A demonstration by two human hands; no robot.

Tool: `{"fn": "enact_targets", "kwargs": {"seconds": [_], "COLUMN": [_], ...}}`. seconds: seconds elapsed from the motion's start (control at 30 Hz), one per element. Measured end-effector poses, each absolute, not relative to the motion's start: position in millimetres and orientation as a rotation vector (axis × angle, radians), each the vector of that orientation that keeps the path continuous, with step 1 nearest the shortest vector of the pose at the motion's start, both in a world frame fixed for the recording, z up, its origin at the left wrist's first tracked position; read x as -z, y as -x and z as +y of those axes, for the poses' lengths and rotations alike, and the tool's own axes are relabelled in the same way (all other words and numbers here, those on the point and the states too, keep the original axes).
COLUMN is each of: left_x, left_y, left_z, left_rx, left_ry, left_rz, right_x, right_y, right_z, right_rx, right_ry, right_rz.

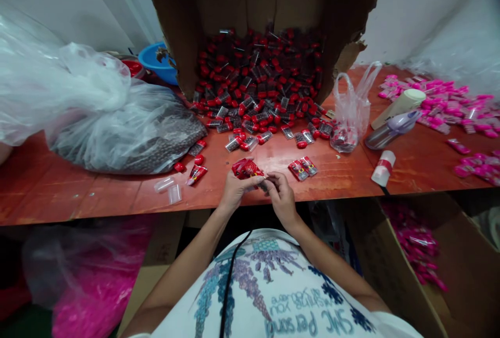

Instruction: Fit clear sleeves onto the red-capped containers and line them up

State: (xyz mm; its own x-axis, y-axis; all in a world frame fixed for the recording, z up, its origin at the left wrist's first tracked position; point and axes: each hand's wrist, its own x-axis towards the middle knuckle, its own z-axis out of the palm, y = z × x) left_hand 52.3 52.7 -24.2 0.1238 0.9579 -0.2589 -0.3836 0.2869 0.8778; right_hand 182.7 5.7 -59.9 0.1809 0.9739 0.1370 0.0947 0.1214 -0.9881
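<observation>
Just above the table's front edge, my left hand (235, 188) is closed round a bunch of red printed wrappers (247, 169). Close beside it, my right hand (282, 196) pinches a small dark piece at the wrappers' right end; the fingers partly cover it, and I cannot tell its kind. To the right lie two red printed packets (303, 168), side by side. On the left are a single red wrapped packet (196, 174), loose red caps (199, 160) and clear plastic cases (174, 193). Behind my hands, small red-capped clear containers (255, 114) with dark contents form a large pile.
A cardboard box (347, 10) on its side holds the pile. On the left sits a plastic bag of dark beads (133, 129), near a blue basin (158, 62). A small clear bag (351, 111), bottle (390, 129), white roll (383, 168) and pink packets (433, 101) lie right.
</observation>
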Motion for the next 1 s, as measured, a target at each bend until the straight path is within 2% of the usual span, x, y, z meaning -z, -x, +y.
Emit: {"fn": "enact_targets", "kwargs": {"seconds": [0.13, 0.33, 0.47, 0.6, 0.83, 1.0], "left_x": [20, 22, 23, 24, 25, 25], "left_y": [-49, -56, -59, -60, -61, -59], "left_z": [52, 49, 49, 49, 47, 47], "left_rx": [-1.117, -1.200, -1.221, -1.261, -1.210, -1.269], "left_ry": [-0.734, -0.772, -0.867, -0.878, -0.734, -0.735], "left_rz": [0.891, 1.030, 1.096, 1.146, 0.999, 1.009], "right_x": [54, 56, 62, 66, 64, 60], "right_y": [-184, -186, -188, -188, -184, -184], "right_z": [6, 4, 4, 4, 10, 6], "right_rx": [-1.091, -0.575, -0.461, -0.562, -1.086, -0.997], "right_ry": [1.181, 1.333, 1.337, 1.308, 1.199, 1.180], "right_rz": [-1.126, -1.472, -1.561, -1.496, -1.043, -1.248]}}
